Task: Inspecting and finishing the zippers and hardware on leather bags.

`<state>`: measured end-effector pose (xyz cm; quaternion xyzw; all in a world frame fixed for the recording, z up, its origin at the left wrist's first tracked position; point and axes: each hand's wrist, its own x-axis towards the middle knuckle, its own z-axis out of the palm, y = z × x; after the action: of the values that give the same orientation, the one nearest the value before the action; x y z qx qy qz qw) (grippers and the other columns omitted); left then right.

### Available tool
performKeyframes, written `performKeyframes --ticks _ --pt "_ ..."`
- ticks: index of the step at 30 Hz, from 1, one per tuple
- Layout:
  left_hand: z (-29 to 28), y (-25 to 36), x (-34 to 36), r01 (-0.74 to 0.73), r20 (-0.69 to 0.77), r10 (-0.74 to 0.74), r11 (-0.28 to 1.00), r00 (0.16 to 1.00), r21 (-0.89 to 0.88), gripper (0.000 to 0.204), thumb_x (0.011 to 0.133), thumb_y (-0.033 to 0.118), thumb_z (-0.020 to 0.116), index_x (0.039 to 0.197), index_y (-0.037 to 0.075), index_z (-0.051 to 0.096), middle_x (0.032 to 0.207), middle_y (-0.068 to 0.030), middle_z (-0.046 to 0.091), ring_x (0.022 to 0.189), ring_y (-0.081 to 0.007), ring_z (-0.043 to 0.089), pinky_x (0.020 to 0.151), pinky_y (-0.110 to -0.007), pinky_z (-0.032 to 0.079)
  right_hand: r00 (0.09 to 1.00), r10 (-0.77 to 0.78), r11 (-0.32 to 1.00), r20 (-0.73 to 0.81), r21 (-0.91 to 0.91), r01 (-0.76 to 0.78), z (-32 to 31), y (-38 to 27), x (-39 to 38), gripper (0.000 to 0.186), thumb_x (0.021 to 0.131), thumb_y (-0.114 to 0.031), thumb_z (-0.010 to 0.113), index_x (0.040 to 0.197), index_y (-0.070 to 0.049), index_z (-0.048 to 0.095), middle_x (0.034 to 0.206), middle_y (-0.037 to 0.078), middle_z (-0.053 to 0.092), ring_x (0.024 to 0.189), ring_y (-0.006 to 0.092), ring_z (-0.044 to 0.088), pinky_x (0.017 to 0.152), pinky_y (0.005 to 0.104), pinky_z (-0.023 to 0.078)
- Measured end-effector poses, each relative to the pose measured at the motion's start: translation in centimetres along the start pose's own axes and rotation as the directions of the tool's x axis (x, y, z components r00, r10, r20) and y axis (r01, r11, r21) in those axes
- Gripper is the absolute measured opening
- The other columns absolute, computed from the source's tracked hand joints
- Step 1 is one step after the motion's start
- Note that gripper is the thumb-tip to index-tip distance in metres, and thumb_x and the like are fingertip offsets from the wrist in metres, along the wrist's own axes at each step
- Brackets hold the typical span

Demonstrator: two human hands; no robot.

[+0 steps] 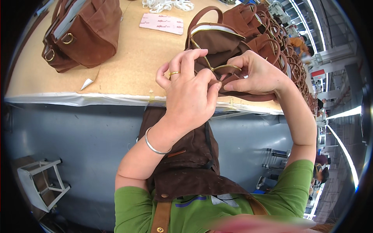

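A brown handbag [229, 31] with a dark brown lining lies at the table's front edge, its mouth unzipped and facing me. Around the opening runs a brass-toothed zipper [227, 66]. My left hand [189, 91], wearing a ring and a bangle, pinches the near edge of the bag between thumb and forefinger, the other fingers raised. Close beside it, my right hand [258, 73] is closed on the same edge, thumb below and fingers inside the mouth. Exactly what lies between the fingertips is partly hidden.
Another brown handbag [91, 37] with gold rings stands at the left. A pink-white printed block [161, 23] and white cords [167, 4] lie at the back. Many brown bags [268, 42] line the table to the right. A white stool [44, 182] is on the floor; other people work far right.
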<state>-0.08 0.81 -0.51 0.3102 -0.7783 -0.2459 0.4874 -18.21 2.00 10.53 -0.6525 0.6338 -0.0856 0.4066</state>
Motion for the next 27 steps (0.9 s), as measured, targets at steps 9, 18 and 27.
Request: performKeyframes --ticks 9,18,27 --pt "-2.6 -1.1 4.1 -0.206 0.006 0.206 0.978 0.978 -0.035 0.021 0.079 0.009 0.064 0.1 0.007 0.061 0.106 -0.0122 0.064 0.097 -0.0314 0.056 0.086 -0.038 0.041 0.991 0.13 0.991 -0.01 0.014 -0.13 -0.2 -2.1 -1.1 0.023 0.074 -0.012 0.077 0.091 0.002 0.069 0.074 0.003 0.067 0.066 0.0053 0.055 0.063 0.0253 0.047" --pt "-3.1 -0.5 9.0 0.012 0.748 0.095 0.991 0.657 -0.136 0.013 0.09 0.01 0.058 0.1 0.001 0.058 0.075 -0.0085 0.062 0.071 -0.0172 0.054 0.067 -0.031 0.044 0.963 -0.007 0.997 -0.27 0.067 0.026 0.3 0.4 -2.5 0.027 0.072 -0.01 0.08 0.079 -0.001 0.057 0.097 0.006 0.062 0.077 0.0118 0.061 0.068 0.0258 0.051" --pt "-3.0 -1.4 11.0 0.24 0.822 0.132 0.92 0.554 -0.309 0.011 0.093 0.01 0.056 0.095 -0.001 0.059 0.074 0.0013 0.052 0.067 -0.0088 0.042 0.06 -0.025 0.039 0.931 -0.157 0.985 -0.329 0.011 0.17 0.6 1.5 -2.9 0.018 0.076 -0.005 0.074 0.08 0.0 0.058 0.102 0.008 0.061 0.08 0.0124 0.065 0.071 0.0259 0.056"
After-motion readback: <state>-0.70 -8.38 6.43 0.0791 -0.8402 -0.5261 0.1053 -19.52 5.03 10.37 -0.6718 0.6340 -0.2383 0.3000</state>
